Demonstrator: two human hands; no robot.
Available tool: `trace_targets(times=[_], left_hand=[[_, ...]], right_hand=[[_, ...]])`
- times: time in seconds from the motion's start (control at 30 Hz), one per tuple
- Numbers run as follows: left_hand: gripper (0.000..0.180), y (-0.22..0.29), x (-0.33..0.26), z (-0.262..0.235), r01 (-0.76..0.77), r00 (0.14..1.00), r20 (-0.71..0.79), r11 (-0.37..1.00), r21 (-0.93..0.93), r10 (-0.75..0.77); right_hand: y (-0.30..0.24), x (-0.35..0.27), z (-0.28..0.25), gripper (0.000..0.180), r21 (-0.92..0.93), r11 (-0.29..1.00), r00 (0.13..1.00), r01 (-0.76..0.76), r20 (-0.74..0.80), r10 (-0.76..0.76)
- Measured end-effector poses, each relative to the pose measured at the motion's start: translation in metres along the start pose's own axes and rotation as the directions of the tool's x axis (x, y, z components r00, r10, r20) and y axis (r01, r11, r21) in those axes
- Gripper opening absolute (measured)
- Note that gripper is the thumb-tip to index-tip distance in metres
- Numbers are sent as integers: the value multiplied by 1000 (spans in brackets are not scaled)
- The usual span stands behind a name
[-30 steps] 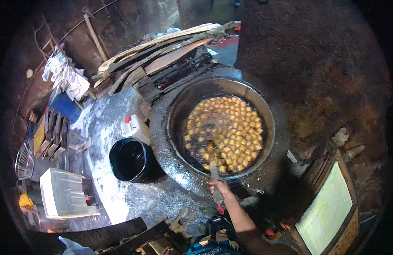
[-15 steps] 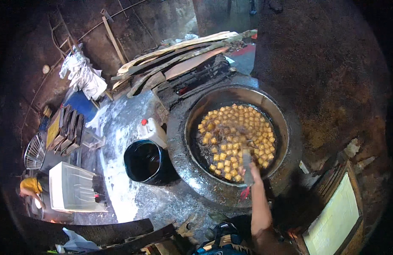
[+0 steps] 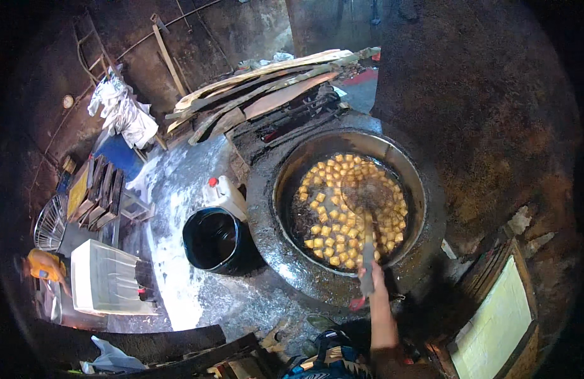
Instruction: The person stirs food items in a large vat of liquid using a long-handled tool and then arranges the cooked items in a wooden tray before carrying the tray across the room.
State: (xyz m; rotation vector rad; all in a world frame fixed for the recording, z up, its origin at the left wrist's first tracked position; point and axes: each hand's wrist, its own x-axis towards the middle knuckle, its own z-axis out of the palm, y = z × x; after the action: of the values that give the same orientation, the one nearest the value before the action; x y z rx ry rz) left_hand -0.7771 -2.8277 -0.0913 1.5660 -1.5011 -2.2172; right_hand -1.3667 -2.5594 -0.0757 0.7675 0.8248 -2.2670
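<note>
My right hand [image 3: 376,282] is closed round the long handle of a skimmer [image 3: 365,193], near its lower end. The skimmer's round mesh head lies among many golden fried cubes [image 3: 327,230] that look like tofu, floating in dark oil. These fill much of a wide metal wok [image 3: 285,169], which is set into a round dark stove. A red piece hangs at the handle's end beside my hand. My left hand is out of view.
Left of the stove stand a black bucket [image 3: 211,239] and a white jug [image 3: 223,194] with a red cap. Firewood [image 3: 266,85] lies behind. A framed pale slab [image 3: 496,312] sits at the right. Far left, a person [image 3: 47,266] in yellow is beside a white crate [image 3: 105,278].
The skimmer head has come into clear sight in the middle of the wok. My right hand has shifted slightly nearer. The cubes have spread, with gaps at the left.
</note>
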Motion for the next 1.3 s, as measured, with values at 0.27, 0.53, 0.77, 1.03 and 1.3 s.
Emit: trace_targets(times=[0.27, 0.53, 0.77, 1.03, 1.3], left_hand=[[33, -10, 6, 12, 95, 994, 64, 995, -7, -94], [34, -27, 0, -21, 83, 994, 76, 994, -68, -77], [38, -52, -20, -62, -109, 985, 117, 981, -158, 128], [43, -92, -70, -112, -192, 929, 288, 967, -166, 234], [30, -162, -130, -206, 102, 982, 155, 995, 14, -103]], right_hand=[[37, -8, -54, 39, 124, 992, 998, -12, 56, 5], [32, -67, -24, 25, -218, 975, 999, -49, -19, 46], [147, -154, -24, 23, -535, 836, 983, -120, -182, 25], [96, -112, -12, 21, -702, 708, 962, -73, -236, -134], [152, -325, -72, 23, -997, 61, 839, 57, 15, -544]])
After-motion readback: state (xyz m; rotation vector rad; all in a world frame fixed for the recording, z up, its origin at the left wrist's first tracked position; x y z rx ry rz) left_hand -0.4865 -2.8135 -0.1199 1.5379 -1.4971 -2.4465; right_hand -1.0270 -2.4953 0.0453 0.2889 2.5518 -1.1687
